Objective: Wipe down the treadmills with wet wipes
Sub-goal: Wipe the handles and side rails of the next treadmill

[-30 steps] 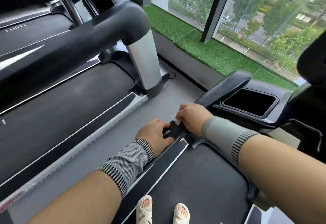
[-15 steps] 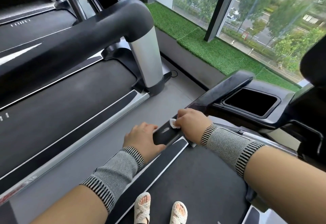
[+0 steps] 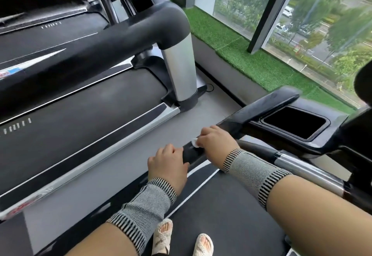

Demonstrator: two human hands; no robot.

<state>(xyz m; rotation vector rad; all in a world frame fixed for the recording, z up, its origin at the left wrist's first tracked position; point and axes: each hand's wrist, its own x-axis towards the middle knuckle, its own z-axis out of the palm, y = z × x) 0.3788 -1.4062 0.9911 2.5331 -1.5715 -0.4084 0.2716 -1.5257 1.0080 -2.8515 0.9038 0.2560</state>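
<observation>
I stand on a treadmill whose black left handrail [image 3: 259,106] runs from the console down toward me. My right hand [image 3: 216,142] curls over the rail near its lower end and presses a white wet wipe [image 3: 194,142] against it; only a small edge of the wipe shows by my fingers. My left hand [image 3: 168,163] grips the very end of the same rail, just below the right hand. Both wrists wear grey knitted bands.
A second treadmill [image 3: 80,102] with a thick black handrail [image 3: 112,40] and silver post [image 3: 181,70] stands to the left across a grey floor gap. A cup holder recess [image 3: 293,123] sits in my console. Green turf ledge [image 3: 251,58] and windows lie ahead. My sandalled feet are on the belt [image 3: 221,211].
My right hand has slid the wipe a little up the rail, away from me. My left hand has shifted back to the rail's end, so the hands are further apart.
</observation>
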